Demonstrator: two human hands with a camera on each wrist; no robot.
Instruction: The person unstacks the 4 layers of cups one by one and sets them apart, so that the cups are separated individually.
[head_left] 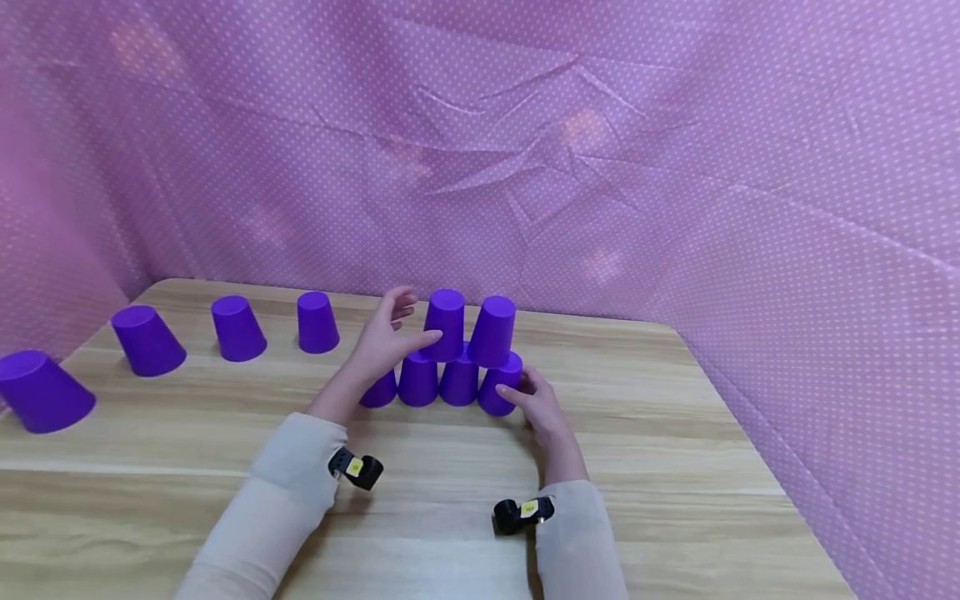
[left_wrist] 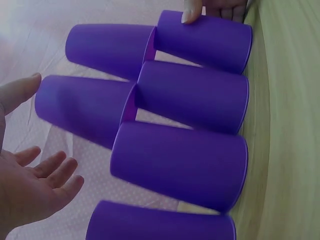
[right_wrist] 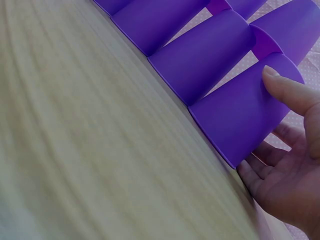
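Wood-grain table edge [head_left: 720, 417] well R of purple tapered-cup stack [head_left: 459, 383]; 4 loose purple cups [head_left: 238, 329] L. L hand [head_left: 381, 340] splayed, empty; R hand [head_left: 543, 407] gripping btm R cup [head_left: 492, 388].

Plain purple on the cups [head_left: 458, 383]; white-dotted lilac-pink on the cloth [head_left: 480, 167], upper frame; light-tan streaked grain on the table [head_left: 675, 467].

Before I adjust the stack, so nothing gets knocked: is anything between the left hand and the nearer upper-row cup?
Nothing visible is: the left hand sits right beside the upper-row cup nearest it, with no other cup between them. The bottom row stands lower.
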